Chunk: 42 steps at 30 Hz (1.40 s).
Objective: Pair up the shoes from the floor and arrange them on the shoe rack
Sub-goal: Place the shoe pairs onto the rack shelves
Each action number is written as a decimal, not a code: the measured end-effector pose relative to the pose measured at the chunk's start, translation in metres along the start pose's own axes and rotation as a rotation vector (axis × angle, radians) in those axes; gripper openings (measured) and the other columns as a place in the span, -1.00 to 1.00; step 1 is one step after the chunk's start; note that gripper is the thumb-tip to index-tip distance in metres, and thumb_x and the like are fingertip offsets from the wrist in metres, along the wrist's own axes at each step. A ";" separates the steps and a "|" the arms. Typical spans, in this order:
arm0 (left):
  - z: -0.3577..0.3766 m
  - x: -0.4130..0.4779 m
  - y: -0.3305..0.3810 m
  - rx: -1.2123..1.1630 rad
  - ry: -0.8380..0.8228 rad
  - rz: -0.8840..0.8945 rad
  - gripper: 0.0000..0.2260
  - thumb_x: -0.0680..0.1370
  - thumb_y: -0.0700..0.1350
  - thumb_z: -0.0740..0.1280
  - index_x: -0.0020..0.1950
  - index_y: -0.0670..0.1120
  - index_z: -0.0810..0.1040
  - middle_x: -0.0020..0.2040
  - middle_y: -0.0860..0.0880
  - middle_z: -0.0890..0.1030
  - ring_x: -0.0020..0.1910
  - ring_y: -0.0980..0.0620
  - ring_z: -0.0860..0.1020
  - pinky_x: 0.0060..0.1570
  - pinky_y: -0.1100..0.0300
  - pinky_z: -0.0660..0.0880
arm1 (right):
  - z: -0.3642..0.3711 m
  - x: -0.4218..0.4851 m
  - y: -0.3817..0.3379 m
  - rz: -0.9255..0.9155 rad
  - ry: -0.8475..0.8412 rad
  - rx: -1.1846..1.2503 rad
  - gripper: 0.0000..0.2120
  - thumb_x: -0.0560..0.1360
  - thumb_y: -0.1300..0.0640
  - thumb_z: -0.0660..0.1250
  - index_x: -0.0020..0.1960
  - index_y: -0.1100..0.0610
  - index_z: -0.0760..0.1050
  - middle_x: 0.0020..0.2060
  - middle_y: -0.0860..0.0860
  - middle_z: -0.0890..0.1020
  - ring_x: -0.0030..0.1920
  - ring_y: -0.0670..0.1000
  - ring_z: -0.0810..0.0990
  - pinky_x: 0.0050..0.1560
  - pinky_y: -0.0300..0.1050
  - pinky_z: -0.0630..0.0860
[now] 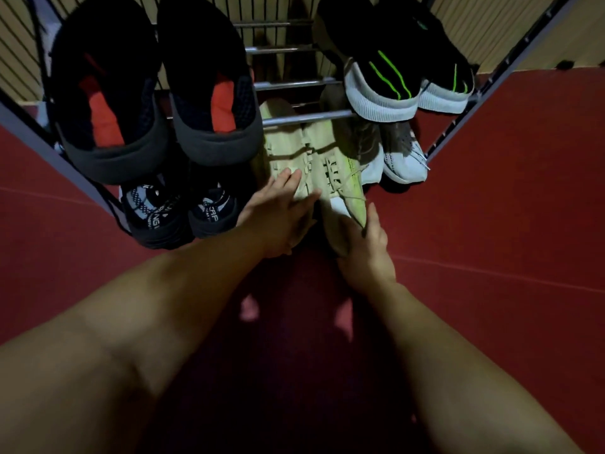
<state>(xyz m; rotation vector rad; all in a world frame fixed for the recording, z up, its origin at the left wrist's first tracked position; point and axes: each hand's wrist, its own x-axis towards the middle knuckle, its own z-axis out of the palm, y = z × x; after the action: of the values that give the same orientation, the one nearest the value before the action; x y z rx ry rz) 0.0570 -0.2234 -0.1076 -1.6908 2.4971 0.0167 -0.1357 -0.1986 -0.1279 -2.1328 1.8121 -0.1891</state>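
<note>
Grip: left hand (278,215) pressing flat, right hand (366,253) clasping beige pair (294,149).
Toes pointing straight away, entering front edge of shoe rack (288,84).

Both forearms are bare, extended forward and converging. Left hand (278,221) — palm down, fingers straight and slightly spread, pressing flat. Right hand (366,253), just beside the left — thumb raised, fingers curled round the heel of a beige shoe (339,191), gripping it.
</note>
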 end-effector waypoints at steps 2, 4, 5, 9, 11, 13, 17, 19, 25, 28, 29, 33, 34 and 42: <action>0.007 0.003 0.000 0.070 -0.088 0.048 0.06 0.31 0.26 0.44 0.55 0.07 -0.21 0.53 -0.25 -0.20 0.51 -0.28 -0.14 0.47 -0.13 -0.08 | 0.006 -0.002 0.002 0.001 0.031 0.050 -0.29 0.42 0.16 0.39 0.50 0.00 0.18 0.53 0.18 -0.13 0.43 0.32 0.10 0.25 0.18 0.39; 0.013 0.001 0.003 0.053 -0.052 0.046 0.04 0.31 0.18 0.49 0.56 0.08 -0.15 0.53 -0.29 -0.14 0.49 -0.34 -0.04 0.44 -0.20 0.01 | 0.009 -0.001 0.002 0.029 -0.009 0.044 -0.18 0.38 0.11 0.46 0.52 -0.01 0.12 0.52 0.16 -0.17 0.45 0.29 0.05 0.31 0.16 0.34; 0.014 0.001 0.003 0.032 0.015 0.046 -0.01 0.33 0.13 0.50 0.56 0.06 -0.06 0.53 -0.31 -0.04 0.47 -0.38 0.05 0.41 -0.23 0.11 | 0.010 0.000 0.002 0.037 -0.004 0.052 -0.16 0.37 0.10 0.48 0.52 -0.01 0.11 0.52 0.16 -0.16 0.45 0.28 0.05 0.31 0.13 0.32; 0.012 0.004 0.014 -0.056 -0.030 -0.123 -0.13 0.44 0.09 0.35 0.56 -0.08 -0.11 0.54 -0.25 -0.09 0.49 -0.33 -0.01 0.38 -0.15 0.12 | 0.007 0.008 -0.004 0.016 0.135 0.184 -0.33 0.40 0.13 0.45 0.45 0.07 0.28 0.46 0.15 0.17 0.37 0.24 0.24 0.32 0.10 0.32; 0.005 0.010 0.018 -0.116 -0.016 -0.225 -0.16 0.46 0.09 0.30 0.55 -0.16 -0.11 0.55 -0.24 -0.09 0.50 -0.28 0.04 0.34 -0.09 0.20 | 0.000 0.015 -0.010 0.002 0.230 0.262 -0.40 0.36 0.17 0.45 0.35 0.10 0.36 0.38 0.20 0.29 0.31 0.27 0.31 0.28 0.13 0.34; -0.003 0.014 0.014 -0.205 0.045 -0.312 -0.22 0.51 0.08 0.26 0.55 -0.18 -0.08 0.55 -0.24 -0.06 0.45 -0.23 0.21 0.19 -0.05 0.35 | -0.007 0.026 -0.017 -0.019 0.290 0.238 -0.45 0.34 0.19 0.47 0.30 0.18 0.44 0.38 0.26 0.30 0.29 0.31 0.31 0.25 0.13 0.31; -0.007 0.016 0.006 -0.225 0.004 -0.338 -0.23 0.52 0.05 0.27 0.55 -0.18 -0.09 0.55 -0.24 -0.02 0.45 -0.21 0.23 0.21 -0.06 0.36 | -0.023 0.058 -0.032 -0.007 0.265 0.128 -0.44 0.42 0.11 0.42 0.37 0.17 0.38 0.45 0.24 0.20 0.39 0.29 0.21 0.34 0.10 0.22; -0.005 0.019 0.003 -0.227 -0.033 -0.357 -0.19 0.48 0.07 0.31 0.55 -0.16 -0.08 0.54 -0.25 -0.01 0.49 -0.28 0.08 0.38 -0.12 0.16 | -0.027 0.072 -0.041 -0.032 0.179 0.055 -0.41 0.45 0.04 0.38 0.43 0.13 0.31 0.48 0.19 0.14 0.40 0.25 0.19 0.36 0.10 0.22; -0.004 0.022 -0.004 -0.192 -0.145 -0.361 -0.23 0.52 0.12 0.25 0.56 -0.12 -0.10 0.54 -0.28 -0.05 0.50 -0.32 -0.04 0.45 -0.13 0.00 | -0.018 0.082 -0.050 0.022 0.023 0.177 -0.40 0.50 0.01 0.34 0.46 0.10 0.24 0.50 0.16 0.11 0.40 0.25 0.21 0.36 0.06 0.28; -0.003 0.021 -0.010 -0.213 -0.126 -0.338 -0.24 0.50 0.16 0.28 0.55 -0.07 -0.02 0.53 -0.25 0.03 0.49 -0.29 0.05 0.42 -0.10 0.08 | -0.017 0.084 -0.038 -0.010 -0.062 0.181 -0.41 0.51 -0.01 0.32 0.47 0.06 0.23 0.50 0.16 0.11 0.40 0.22 0.24 0.29 -0.09 0.28; -0.005 0.020 -0.012 -0.204 -0.118 -0.322 -0.23 0.49 0.19 0.30 0.55 -0.06 0.01 0.53 -0.24 0.06 0.47 -0.28 0.11 0.40 -0.09 0.12 | -0.018 0.087 -0.035 0.018 -0.097 0.217 -0.41 0.51 -0.04 0.31 0.47 0.03 0.22 0.47 0.15 0.18 0.38 0.20 0.30 0.24 -0.12 0.29; -0.015 0.023 -0.016 -0.186 -0.138 -0.287 -0.13 0.42 0.23 0.38 0.54 0.00 -0.04 0.51 -0.17 0.12 0.44 -0.24 0.18 0.37 -0.06 0.17 | -0.030 0.098 -0.033 0.222 -0.144 0.476 -0.43 0.45 -0.17 0.32 0.39 -0.07 0.24 0.24 0.09 0.50 0.15 0.12 0.53 0.19 0.03 0.47; -0.018 0.024 -0.015 -0.209 -0.131 -0.293 -0.07 0.40 0.22 0.41 0.55 0.02 -0.11 0.51 -0.17 0.09 0.46 -0.24 0.13 0.38 -0.10 0.14 | -0.033 0.098 -0.031 0.194 -0.190 0.440 -0.41 0.44 -0.15 0.36 0.39 -0.07 0.24 0.28 0.08 0.46 0.19 0.11 0.51 0.22 0.02 0.45; -0.003 0.037 -0.008 -0.138 -0.051 -0.110 -0.24 0.50 0.23 0.25 0.56 -0.02 -0.03 0.56 -0.12 -0.13 0.53 -0.18 -0.07 0.45 -0.18 0.03 | -0.054 0.110 -0.005 0.019 -0.124 0.386 -0.44 0.47 -0.15 0.27 0.40 0.03 0.33 0.29 0.09 0.44 0.26 0.06 0.47 0.26 -0.07 0.40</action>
<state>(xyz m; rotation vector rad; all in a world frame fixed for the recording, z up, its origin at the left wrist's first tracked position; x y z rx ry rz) 0.0509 -0.2605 -0.1077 -1.8530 2.4134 0.2242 -0.1283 -0.3139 -0.0886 -1.8154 1.5763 -0.3612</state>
